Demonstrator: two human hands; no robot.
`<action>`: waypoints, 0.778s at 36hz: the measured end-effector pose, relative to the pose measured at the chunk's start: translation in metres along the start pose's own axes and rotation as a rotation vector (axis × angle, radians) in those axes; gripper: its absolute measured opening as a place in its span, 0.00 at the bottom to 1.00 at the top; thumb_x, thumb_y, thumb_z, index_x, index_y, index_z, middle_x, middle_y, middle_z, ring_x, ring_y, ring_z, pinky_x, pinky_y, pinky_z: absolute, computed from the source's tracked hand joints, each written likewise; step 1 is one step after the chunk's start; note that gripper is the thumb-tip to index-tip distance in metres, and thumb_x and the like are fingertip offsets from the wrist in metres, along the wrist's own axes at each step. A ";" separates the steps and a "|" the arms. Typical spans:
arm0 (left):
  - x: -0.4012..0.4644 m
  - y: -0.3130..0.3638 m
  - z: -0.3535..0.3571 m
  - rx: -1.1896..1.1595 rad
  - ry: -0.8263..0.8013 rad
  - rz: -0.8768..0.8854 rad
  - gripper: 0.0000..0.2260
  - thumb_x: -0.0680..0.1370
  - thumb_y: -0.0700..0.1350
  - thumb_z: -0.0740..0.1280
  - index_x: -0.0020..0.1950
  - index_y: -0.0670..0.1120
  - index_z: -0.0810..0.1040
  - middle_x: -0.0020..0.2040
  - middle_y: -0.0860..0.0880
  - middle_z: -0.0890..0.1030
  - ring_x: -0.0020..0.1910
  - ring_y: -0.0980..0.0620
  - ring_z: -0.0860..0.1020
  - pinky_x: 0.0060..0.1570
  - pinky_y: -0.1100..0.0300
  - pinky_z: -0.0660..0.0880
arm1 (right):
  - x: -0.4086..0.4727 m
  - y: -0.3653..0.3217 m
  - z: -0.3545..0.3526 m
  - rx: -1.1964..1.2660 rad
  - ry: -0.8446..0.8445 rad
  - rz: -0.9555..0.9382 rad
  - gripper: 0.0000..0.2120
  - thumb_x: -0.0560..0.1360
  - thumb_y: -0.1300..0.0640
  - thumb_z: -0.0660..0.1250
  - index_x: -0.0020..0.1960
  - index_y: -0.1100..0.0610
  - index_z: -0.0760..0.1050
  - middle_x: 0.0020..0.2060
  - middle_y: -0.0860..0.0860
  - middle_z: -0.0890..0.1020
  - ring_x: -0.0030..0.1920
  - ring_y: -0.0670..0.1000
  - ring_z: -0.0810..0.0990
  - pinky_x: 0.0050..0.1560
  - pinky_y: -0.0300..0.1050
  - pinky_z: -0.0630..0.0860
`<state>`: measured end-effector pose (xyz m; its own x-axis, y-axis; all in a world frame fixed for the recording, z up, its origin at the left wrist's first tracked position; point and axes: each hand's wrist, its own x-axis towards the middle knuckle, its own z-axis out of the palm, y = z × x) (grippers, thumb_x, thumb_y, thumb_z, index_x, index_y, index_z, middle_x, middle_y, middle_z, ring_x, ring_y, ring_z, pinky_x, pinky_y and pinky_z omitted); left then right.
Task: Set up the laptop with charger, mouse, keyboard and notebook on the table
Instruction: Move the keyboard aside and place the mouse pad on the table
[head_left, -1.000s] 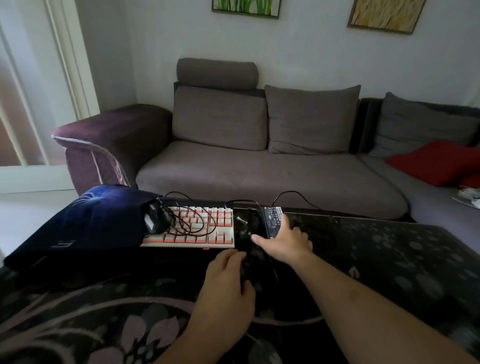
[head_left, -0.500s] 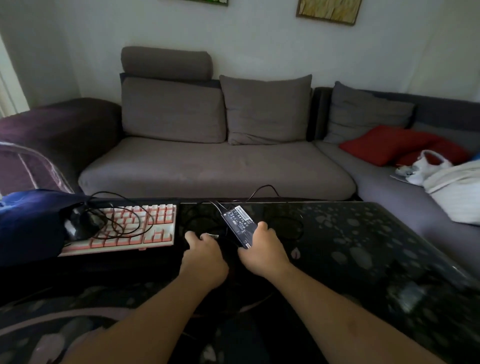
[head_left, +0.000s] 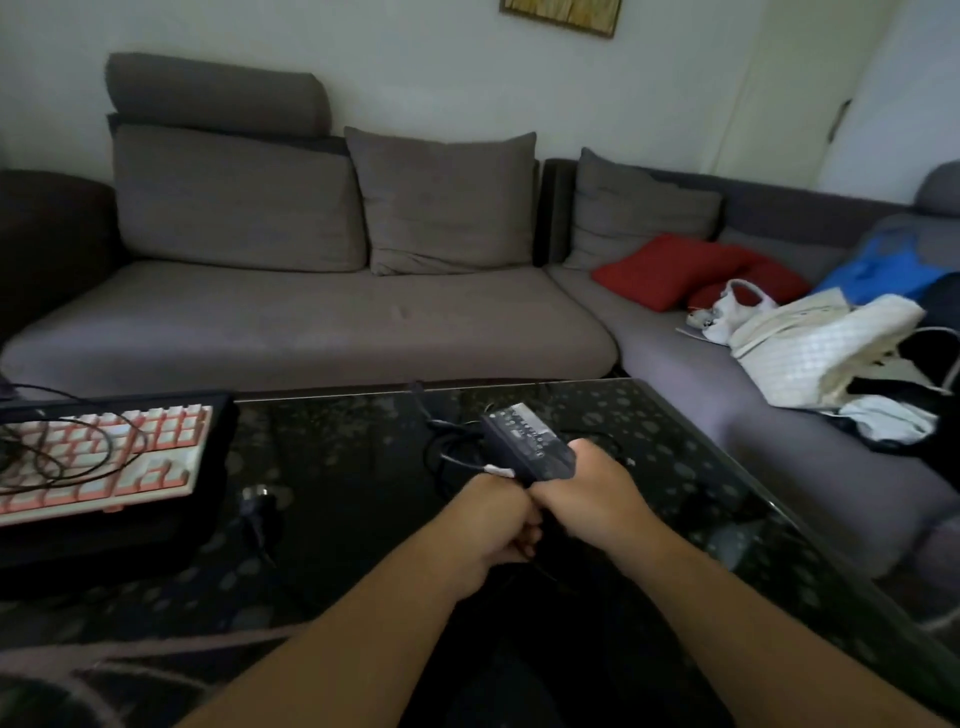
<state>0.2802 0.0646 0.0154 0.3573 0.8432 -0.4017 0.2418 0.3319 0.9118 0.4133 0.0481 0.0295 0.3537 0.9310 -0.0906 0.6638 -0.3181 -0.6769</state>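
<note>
- Both my hands meet over the dark glass table: my right hand is clamped round the near end of the charger brick, which tilts up and away with its label facing the camera.
- My left hand is curled tight just beside the right, touching it, apparently pinching the charger's cable near a white tie at the brick's end; exactly what the fingers hold is hidden.
- The rest of the cable lies in loose loops on the glass beyond the brick, and a plug end rests on the table well to the left, near the keyboard.
- The pink-and-white keyboard sits at the table's left edge on top of a dark flat slab, with a black cord coiled over its keys.
- I cannot tell whether that slab is the laptop; no open laptop, mouse or notebook is plainly in view.
- My reading: the job is at an early stage. The charger is in hand but not yet untangled, laid out or connected, and the keyboard is not yet freed of its cord or placed for use.
- Left to do, as I judge it: position the laptop, run the charger to it, then set out mouse, keyboard and notebook.
- Behind the table, a grey corner sofa carries red cushions and a white bag.
</note>
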 end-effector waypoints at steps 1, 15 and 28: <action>-0.002 0.004 0.013 -0.078 -0.063 -0.006 0.10 0.77 0.32 0.61 0.45 0.43 0.79 0.33 0.46 0.77 0.30 0.53 0.76 0.33 0.60 0.77 | 0.002 0.009 -0.011 -0.024 0.040 0.002 0.20 0.63 0.45 0.75 0.52 0.51 0.79 0.45 0.47 0.85 0.46 0.50 0.84 0.38 0.44 0.74; -0.077 -0.007 -0.048 0.205 -0.092 0.088 0.12 0.81 0.39 0.69 0.61 0.51 0.81 0.59 0.53 0.80 0.54 0.56 0.82 0.52 0.61 0.82 | -0.012 0.063 -0.027 -0.510 0.063 0.281 0.37 0.68 0.35 0.70 0.67 0.59 0.71 0.67 0.61 0.76 0.68 0.64 0.74 0.65 0.53 0.72; -0.182 -0.070 -0.308 0.342 0.946 0.250 0.10 0.77 0.39 0.71 0.54 0.52 0.80 0.50 0.54 0.82 0.48 0.57 0.80 0.52 0.62 0.76 | -0.083 -0.181 0.126 -0.213 -0.073 -0.520 0.31 0.75 0.54 0.72 0.76 0.52 0.66 0.71 0.50 0.68 0.69 0.49 0.69 0.67 0.44 0.71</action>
<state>-0.0797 0.0184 0.0506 -0.3863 0.9081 0.1614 0.5544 0.0887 0.8275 0.1811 0.0510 0.0673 -0.0973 0.9823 0.1602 0.8596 0.1640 -0.4839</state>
